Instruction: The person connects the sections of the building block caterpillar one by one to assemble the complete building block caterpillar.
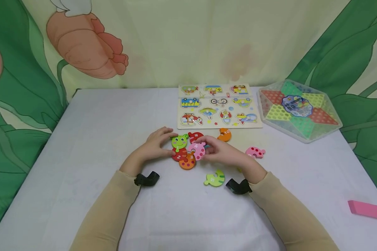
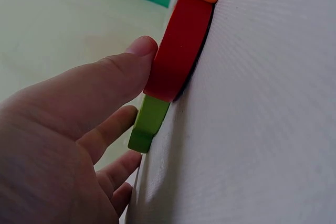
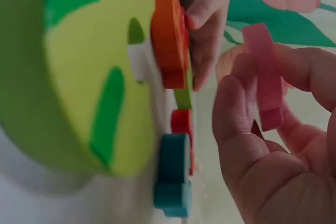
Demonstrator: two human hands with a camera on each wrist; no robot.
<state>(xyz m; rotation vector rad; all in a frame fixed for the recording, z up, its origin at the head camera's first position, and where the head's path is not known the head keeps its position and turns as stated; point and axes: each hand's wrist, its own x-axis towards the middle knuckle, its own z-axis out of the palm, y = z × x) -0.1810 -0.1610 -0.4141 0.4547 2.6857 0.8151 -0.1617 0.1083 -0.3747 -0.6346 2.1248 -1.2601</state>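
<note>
In the head view my right hand (image 1: 221,150) pinches a pink puzzle piece (image 1: 197,150) marked 4. The right wrist view shows this pink piece (image 3: 263,74) raised off the table between thumb and fingers. My left hand (image 1: 155,145) rests against the left side of a caterpillar puzzle: its thumb touches the red piece (image 1: 179,154) marked 2, and its fingers lie beside the green smiling head piece (image 1: 179,142). An orange piece (image 1: 187,162) marked 3 adjoins the red one. Another red piece (image 1: 195,136) marked 8 lies behind; a blue piece (image 3: 174,169) is partly hidden.
Loose pieces lie nearby: green (image 1: 215,179), spotted pink (image 1: 255,152) and orange (image 1: 224,135) marked 10. A vehicle puzzle board (image 1: 219,134) and a hexagonal clear box (image 1: 317,134) stand behind. A pink block (image 1: 366,209) lies at the right.
</note>
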